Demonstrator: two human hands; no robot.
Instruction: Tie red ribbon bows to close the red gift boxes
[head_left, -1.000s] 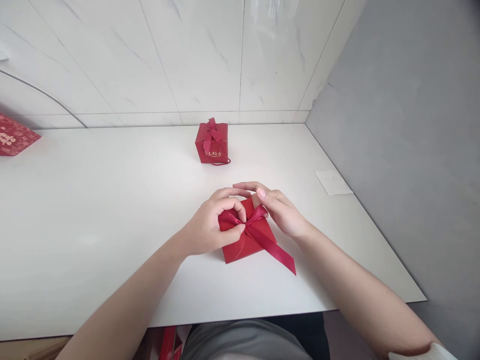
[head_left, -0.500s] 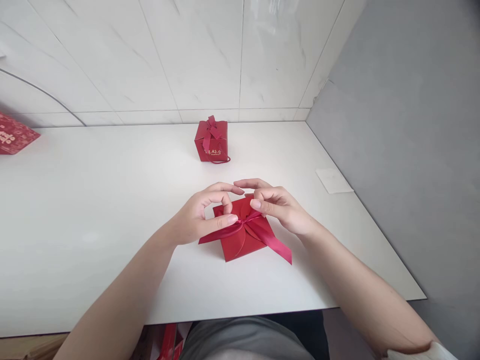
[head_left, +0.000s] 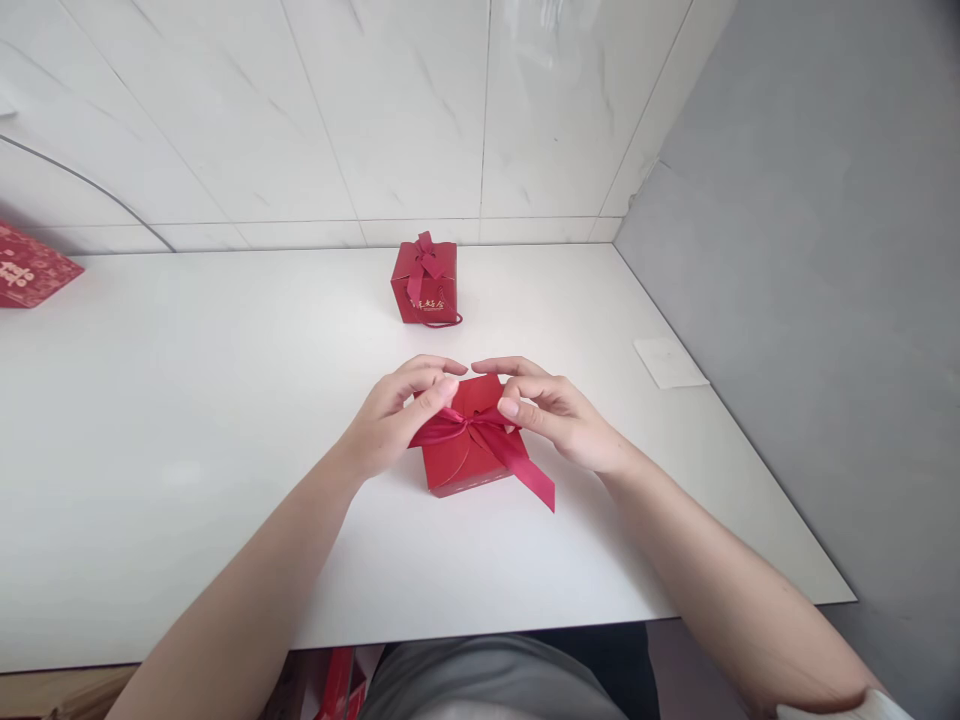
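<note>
Squarish red card box (head_left: 456,465), curved flaps, sat toward the tabletop's (head_left: 225,400) front edge; glossy ribbon (head_left: 526,470) knotted on top. My left hand (head_left: 390,415) and right hand (head_left: 566,420) curled alongside; whether clamped on ribbon, couldn't tell.

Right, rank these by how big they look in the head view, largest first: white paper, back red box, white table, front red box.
1. White table
2. Front red box
3. Back red box
4. White paper
The front box is nearer the camera, so the boxes' true sizes stay unsure.
</note>
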